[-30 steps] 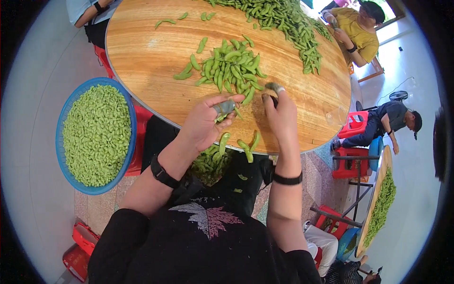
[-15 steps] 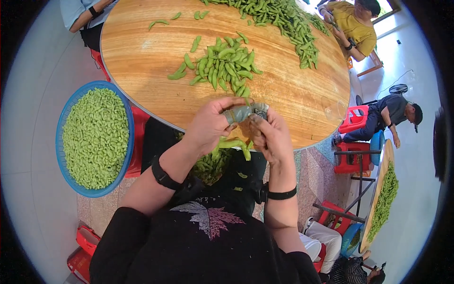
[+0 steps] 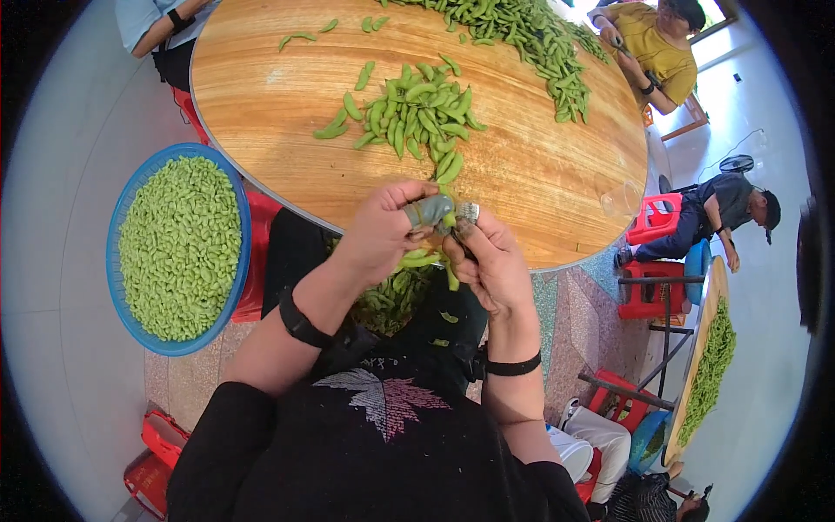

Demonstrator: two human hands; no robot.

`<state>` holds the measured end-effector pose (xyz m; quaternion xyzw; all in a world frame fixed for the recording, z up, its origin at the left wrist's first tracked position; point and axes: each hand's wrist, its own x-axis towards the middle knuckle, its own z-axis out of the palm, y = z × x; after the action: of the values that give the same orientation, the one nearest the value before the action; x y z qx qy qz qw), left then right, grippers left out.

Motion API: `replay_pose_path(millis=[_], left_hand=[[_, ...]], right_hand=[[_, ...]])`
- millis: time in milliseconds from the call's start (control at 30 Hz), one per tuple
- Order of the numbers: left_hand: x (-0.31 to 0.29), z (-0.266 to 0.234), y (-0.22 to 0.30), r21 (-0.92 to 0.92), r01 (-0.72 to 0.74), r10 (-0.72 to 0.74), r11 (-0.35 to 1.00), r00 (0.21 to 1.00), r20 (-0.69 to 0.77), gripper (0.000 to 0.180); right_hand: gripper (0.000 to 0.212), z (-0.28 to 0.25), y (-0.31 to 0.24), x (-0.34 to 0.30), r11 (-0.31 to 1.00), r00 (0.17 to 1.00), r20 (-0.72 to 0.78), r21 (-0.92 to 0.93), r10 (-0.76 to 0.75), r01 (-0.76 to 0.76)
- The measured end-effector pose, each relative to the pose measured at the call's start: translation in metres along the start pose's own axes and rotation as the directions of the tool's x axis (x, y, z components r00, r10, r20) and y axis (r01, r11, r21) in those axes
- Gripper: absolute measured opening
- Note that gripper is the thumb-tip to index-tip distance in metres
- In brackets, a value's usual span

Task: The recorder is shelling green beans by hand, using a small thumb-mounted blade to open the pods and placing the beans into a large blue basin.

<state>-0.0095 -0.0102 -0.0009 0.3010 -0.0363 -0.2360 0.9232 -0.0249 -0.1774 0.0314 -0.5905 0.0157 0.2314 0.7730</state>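
Observation:
Close together at the table's near edge, my left hand and my right hand both have fingers closed on a green soybean pod. Grey-green wrapping covers the left thumb, and a pale wrap is on a right finger. Another pod hangs below the right fingers; whether that hand grips it I cannot tell. Just beyond my hands lies a loose pile of plump pods, with a few pods trailing toward my fingers. Under my hands, a heap of pods or hulls shows between my legs, partly hidden.
A blue basket heaped with shelled green beans stands at left by a red stool. The round wooden table holds a bigger pod heap at its far side. Other people sit around it and at another table on the right.
My hands have drawn slightly closer together, and a pod now shows between the left thumb and the right fingers. The whole view has shifted slightly.

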Motion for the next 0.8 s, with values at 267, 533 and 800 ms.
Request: replay_pose_path(millis=[267, 533, 800], left_hand=[[0.002, 0.01, -0.017, 0.474, -0.169, 0.266, 0.864, 0.953, -0.147, 0.01], [0.002, 0.003, -0.009, 0.425, -0.182, 0.306, 0.887, 0.92, -0.244, 0.019], [-0.005, 0.008, 0.009, 0.647, 0.092, -0.028, 0.757, 0.994, -0.108, 0.028]], right_hand=[[0.014, 0.006, 0.01, 0.003, 0.943, 0.975, -0.122, -0.3, -0.186, 0.142], [0.013, -0.012, -0.001, 0.031, 0.87, 0.971, -0.062, -0.46, -0.232, 0.179], [0.018, -0.02, -0.025, 0.047, -0.116, 0.928, 0.177, -0.982, -0.329, 0.147]])
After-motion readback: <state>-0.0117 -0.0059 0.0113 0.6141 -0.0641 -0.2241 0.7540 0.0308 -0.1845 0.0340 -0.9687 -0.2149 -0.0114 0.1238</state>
